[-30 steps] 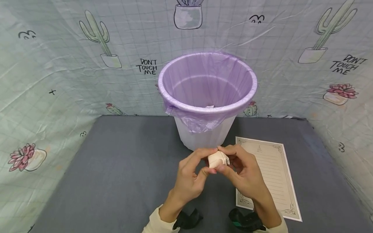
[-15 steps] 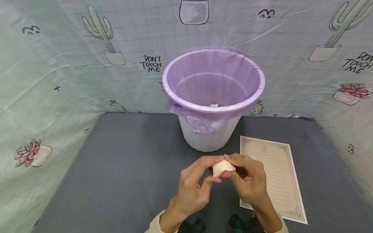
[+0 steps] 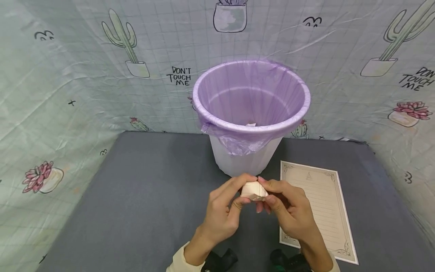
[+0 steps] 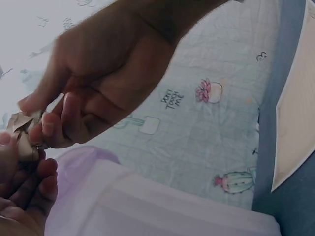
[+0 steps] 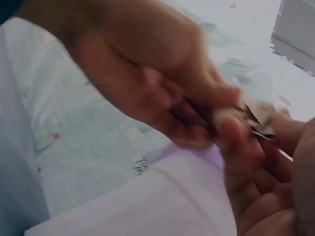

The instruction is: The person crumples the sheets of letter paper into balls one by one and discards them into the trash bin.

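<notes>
A small, compact wad of folded cream paper [image 3: 253, 190], printed with thin lines, is held between both hands in front of the bin. My left hand [image 3: 221, 211] pinches its left side with thumb and index finger. From the other side, my right hand [image 3: 293, 211] grips the wad between thumb and fingers. The left wrist view shows creased folds on the paper [image 4: 27, 150], partly hidden by fingertips. In the blurred right wrist view, a bent flap of the paper [image 5: 261, 114] sticks out between the fingers.
Behind the hands stands a white bin [image 3: 242, 158] with a purple bag [image 3: 251, 129] folded over its rim. A pale scrap [image 3: 250, 124] shows inside it. To the right, a bordered, lined paper sheet [image 3: 326, 211] lies on the dark grey table [image 3: 153, 204]. Cactus-print cloth [image 3: 163, 45] surrounds the table.
The paper wad has turned in the fingers, and its creased edge now shows on the lower side. Both hands have risen slightly toward the bin. The head view has shifted a little.
</notes>
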`<state>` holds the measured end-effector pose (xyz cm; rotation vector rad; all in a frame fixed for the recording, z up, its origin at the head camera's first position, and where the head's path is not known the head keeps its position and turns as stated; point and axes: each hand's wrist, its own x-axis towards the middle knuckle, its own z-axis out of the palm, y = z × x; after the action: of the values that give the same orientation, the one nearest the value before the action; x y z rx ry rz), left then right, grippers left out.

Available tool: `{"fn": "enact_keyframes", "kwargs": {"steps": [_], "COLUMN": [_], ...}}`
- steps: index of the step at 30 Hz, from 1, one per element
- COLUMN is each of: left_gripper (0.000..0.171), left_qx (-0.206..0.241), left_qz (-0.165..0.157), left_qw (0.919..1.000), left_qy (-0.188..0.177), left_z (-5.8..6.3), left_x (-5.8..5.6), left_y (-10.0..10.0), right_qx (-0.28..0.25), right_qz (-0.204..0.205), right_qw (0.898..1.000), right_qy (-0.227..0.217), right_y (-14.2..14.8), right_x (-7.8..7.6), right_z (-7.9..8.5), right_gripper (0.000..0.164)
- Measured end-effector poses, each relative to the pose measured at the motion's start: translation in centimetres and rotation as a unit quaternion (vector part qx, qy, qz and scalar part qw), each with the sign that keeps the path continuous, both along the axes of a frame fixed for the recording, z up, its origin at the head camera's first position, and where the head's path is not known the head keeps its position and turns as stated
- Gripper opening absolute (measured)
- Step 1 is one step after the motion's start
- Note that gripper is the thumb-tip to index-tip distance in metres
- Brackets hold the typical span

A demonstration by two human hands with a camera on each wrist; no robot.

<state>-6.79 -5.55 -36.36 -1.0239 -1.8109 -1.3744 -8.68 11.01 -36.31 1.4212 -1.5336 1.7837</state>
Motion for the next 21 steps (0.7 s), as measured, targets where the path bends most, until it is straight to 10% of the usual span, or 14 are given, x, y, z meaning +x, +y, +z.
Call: {"fn": "enact_keyframes", "kwargs": {"steps": [5,9,14,21], "left_gripper": [0.037,0.038,0.038,0.041], "left_qx": [-0.043,-0.083,-0.070,-0.050], "left_qz": [-0.091,-0.149,-0.181,-0.095], "left_qw": [0.9944,0.9814,0.9698,0.9884], "left_qy": [-0.033,-0.087,-0.148,-0.108], "left_z": [0.1,-0.1,-0.8,-1.1], "left_x": [0.3,0.6,0.5,0.6], "left_y": [-0.3,0.2,0.7,0.7], "right_qx": [0.013,0.062,0.098,0.061], "right_qz": [0.161,0.201,0.105,-0.009], "right_qw": [0.986,0.976,0.989,0.998], "right_qy": [-0.039,-0.055,-0.020,-0.005], "right_y": [2.1,3.9,4.5,3.4], "right_x": [-0.7,-1.0,-1.1,-0.4], "right_z": [0.5,0.7,0.7,0.9], "right_gripper": [0.035,0.031,0.025,0.019]}}
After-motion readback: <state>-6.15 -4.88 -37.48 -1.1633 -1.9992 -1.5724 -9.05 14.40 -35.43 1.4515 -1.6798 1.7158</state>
